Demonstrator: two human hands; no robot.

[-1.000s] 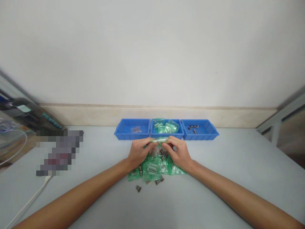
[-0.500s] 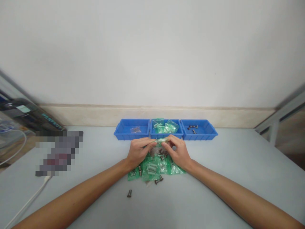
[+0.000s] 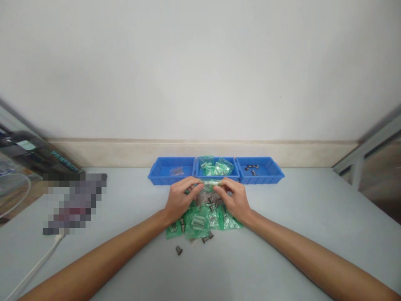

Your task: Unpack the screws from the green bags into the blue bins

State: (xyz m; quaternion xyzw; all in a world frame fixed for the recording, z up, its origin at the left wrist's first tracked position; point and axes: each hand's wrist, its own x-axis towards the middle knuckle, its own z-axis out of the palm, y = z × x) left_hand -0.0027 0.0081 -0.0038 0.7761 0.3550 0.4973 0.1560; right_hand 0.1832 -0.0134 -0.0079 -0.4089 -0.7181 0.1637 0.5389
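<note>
Between my two hands, above the pile, is a green plastic bag (image 3: 210,184). My left hand (image 3: 182,196) pinches its left end between thumb and fingers, and my right hand (image 3: 232,196) pinches the right end. Below and nearer to me lie several more green bags (image 3: 198,223) with small metal parts inside. Loose dark screws (image 3: 211,205) are scattered among them, partly hidden by the hands. One single screw (image 3: 178,250) lies apart, at the front left of the pile.
Three blue trays stand along the wall: the left tray (image 3: 156,171) holds a small clear bag, the middle tray (image 3: 235,172) green bags, the right tray (image 3: 269,170) a few screws. At left are a blurred-out device (image 3: 75,205), a white cable (image 3: 40,261) and a dark box (image 3: 40,154).
The single screw at the front has rolled a little to the right and turned. Both hands keep hold of the green bag, and the view has shifted slightly.
</note>
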